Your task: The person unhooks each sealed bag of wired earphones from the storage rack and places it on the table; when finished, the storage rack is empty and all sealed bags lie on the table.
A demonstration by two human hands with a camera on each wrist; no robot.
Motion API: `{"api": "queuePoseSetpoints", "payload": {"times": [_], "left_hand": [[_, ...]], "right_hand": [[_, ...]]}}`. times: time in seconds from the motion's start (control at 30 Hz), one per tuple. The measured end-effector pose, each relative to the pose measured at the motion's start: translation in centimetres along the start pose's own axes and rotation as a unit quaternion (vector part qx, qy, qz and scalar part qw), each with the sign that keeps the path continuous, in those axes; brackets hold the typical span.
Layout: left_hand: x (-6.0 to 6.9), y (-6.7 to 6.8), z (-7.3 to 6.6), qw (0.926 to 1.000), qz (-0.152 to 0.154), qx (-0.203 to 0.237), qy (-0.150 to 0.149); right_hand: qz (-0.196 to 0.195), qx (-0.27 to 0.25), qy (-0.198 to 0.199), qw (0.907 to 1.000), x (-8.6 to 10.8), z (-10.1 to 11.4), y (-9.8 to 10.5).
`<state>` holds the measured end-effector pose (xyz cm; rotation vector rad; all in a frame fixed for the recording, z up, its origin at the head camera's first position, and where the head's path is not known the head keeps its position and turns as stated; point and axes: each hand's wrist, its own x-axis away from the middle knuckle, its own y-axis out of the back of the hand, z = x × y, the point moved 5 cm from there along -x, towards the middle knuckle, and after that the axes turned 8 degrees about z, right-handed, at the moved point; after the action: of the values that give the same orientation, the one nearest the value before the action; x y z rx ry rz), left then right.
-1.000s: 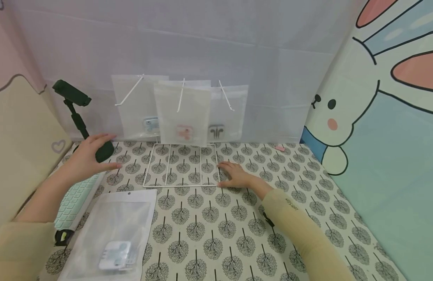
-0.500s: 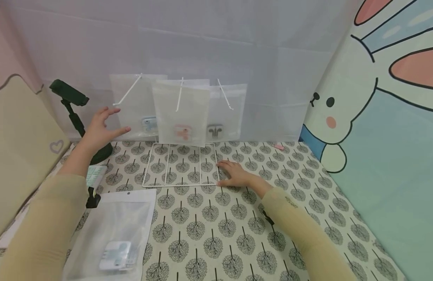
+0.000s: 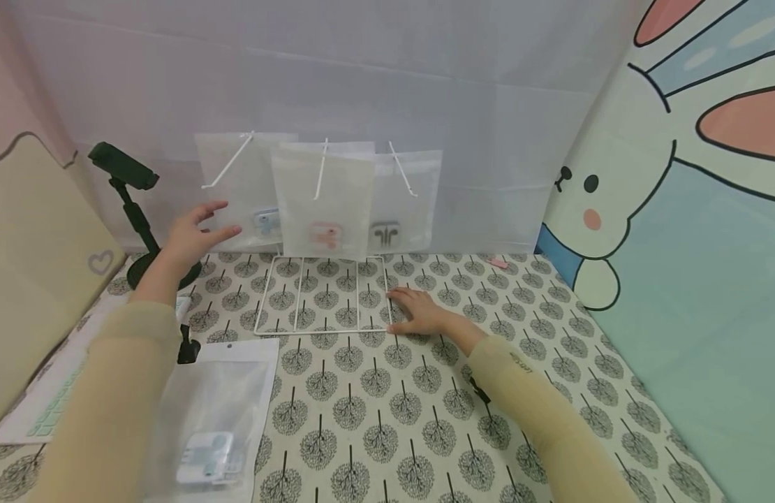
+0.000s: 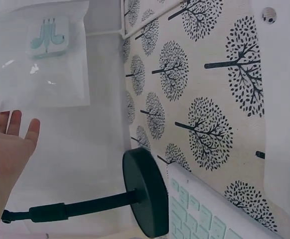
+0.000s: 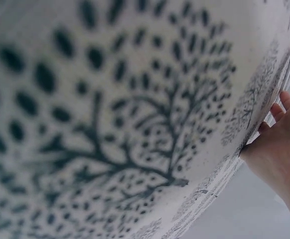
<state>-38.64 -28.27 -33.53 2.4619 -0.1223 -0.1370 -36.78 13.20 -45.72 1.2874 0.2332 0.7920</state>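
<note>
My left hand (image 3: 191, 237) is raised beside the left clear zip bag (image 3: 233, 192), thumb and fingers spread apart and holding nothing. That bag holds a case of blue earphones (image 3: 265, 222) and hangs from a white hook. In the left wrist view the hand (image 4: 8, 147) appears just apart from the bag (image 4: 68, 82). My right hand (image 3: 420, 314) rests on the tablecloth, its fingertips at the right side of the rack's white wire base (image 3: 325, 332). A middle bag (image 3: 350, 202) with pink earphones and a right bag (image 3: 415, 209) with black ones hang alongside.
Another clear bag (image 3: 227, 384) with a white earphone case lies flat at front left. Beneath my left arm is a mint-keyed keyboard (image 3: 54, 409). A dark green stand (image 3: 139, 216) rises behind the left wrist. A small pink piece (image 3: 498, 263) lies far right.
My left hand has moved from over the keyboard rightward and forward to the left hanging bag, its arm now covering more of the keyboard. The right hand has stayed in place.
</note>
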Motion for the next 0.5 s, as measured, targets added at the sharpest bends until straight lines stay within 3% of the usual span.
{"api": "queuePoseSetpoints", "payload": {"times": [0.27, 0.5], "left_hand": [[0.6, -1.0, 0.4, 0.9996, -0.011, 0.023, 0.008], [1.5, -0.9, 0.5, 0.997, -0.066, 0.035, -0.021]], "right_hand": [[0.001, -0.001, 0.0, 1.0, 0.1, 0.0, -0.2], [-0.001, -0.002, 0.002, 1.0, 0.4, 0.3, 0.0]]}}
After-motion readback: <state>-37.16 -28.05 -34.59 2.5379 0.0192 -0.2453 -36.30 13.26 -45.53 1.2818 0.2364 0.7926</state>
